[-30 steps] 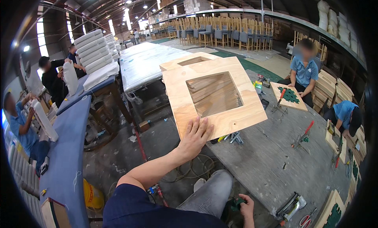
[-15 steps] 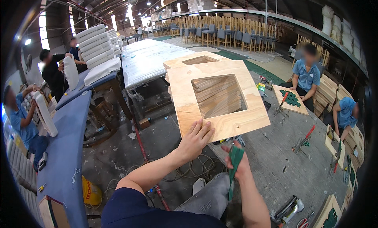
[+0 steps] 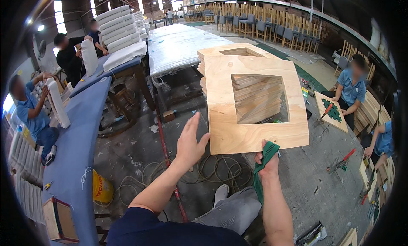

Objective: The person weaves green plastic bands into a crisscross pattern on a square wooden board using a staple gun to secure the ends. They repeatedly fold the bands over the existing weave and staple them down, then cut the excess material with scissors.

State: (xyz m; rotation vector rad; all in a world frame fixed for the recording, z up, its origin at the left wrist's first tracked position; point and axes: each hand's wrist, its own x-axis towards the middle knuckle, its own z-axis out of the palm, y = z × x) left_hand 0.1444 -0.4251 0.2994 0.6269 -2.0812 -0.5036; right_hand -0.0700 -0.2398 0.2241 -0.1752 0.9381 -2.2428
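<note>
A square plywood panel [image 3: 255, 137] with a large square cut-out is tilted up in front of me, in front of a stack of similar wooden panels [image 3: 203, 71]. Just off the panel's lower left edge is my left hand [image 3: 189, 142], open, its fingers stretched upward and thumb apart. My right hand [image 3: 270, 164] is closed on a dark green webbing strap [image 3: 267, 151], at the panel's lower edge. The strap's tail hangs down beside the wrist. Whether the right fingers also grip the panel is hidden.
A grey worktable [image 3: 297, 182] to the right bears a panel with green webbing [image 3: 335, 122], red-handled tools [image 3: 342, 161] and a staple gun [image 3: 312, 235]. Two co-workers sit beyond it. Left are a blue-covered table [image 3: 72, 161], a yellow bucket [image 3: 102, 188] and more co-workers; hoses [image 3: 208, 165] lie on the floor.
My left hand has come off the panel's face to its left side. My right hand with the green strap has risen to the lower edge, and the panel has turned slightly.
</note>
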